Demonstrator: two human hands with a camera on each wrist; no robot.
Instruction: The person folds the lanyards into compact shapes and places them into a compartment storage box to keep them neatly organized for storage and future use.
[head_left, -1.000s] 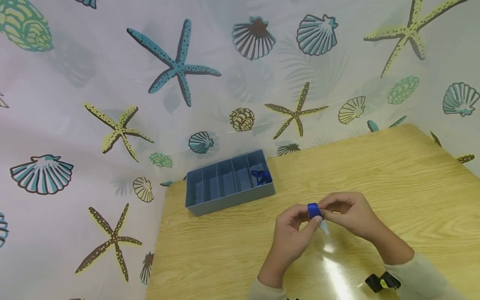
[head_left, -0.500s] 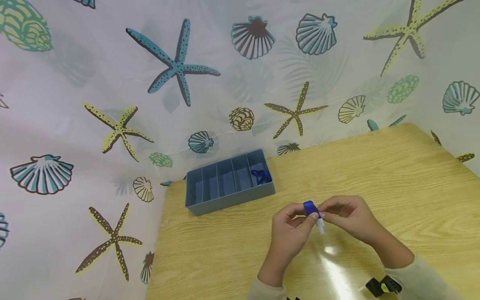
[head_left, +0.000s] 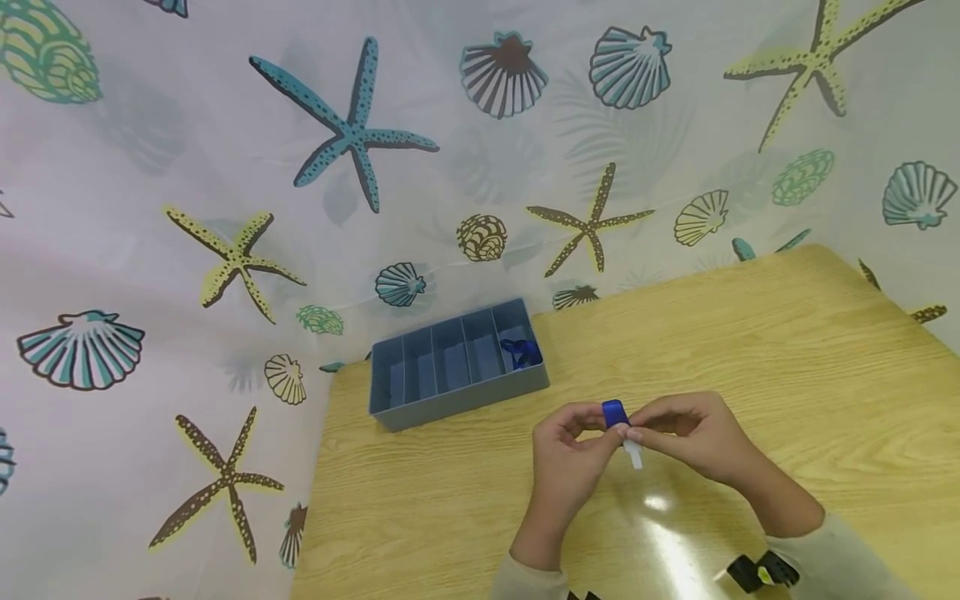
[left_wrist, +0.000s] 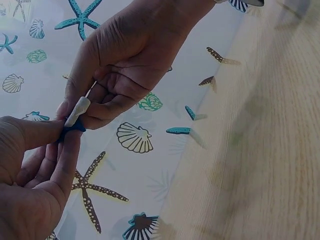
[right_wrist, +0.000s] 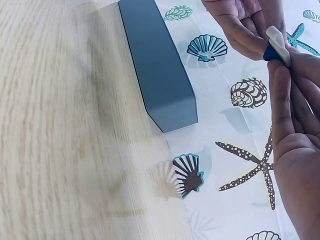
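Observation:
A short loop of shiny blue ribbon [head_left: 615, 413] is held up over the table, with a white strip [head_left: 633, 454] sticking out below it. My left hand [head_left: 566, 450] pinches the ribbon between thumb and fingers. Close against it, my right hand [head_left: 690, 433] pinches the lower edge where blue meets white. Up close in the left wrist view, the white piece [left_wrist: 77, 111] looks narrow and folded or rolled. Fingers of both hands hide most of the blue part [right_wrist: 271, 54] in the right wrist view.
A blue-grey box [head_left: 457, 404] with several compartments stands by the wall, left of my hands. Its rightmost compartment holds dark blue ribbon [head_left: 522, 353]. Behind the wooden table [head_left: 750, 333] hangs a sheet [head_left: 450, 100] printed with shells and starfish.
Both hands have shifted a little to the left with the ribbon. The fingertips of the two hands now sit closer together, and the white strip hangs at a slightly different angle.

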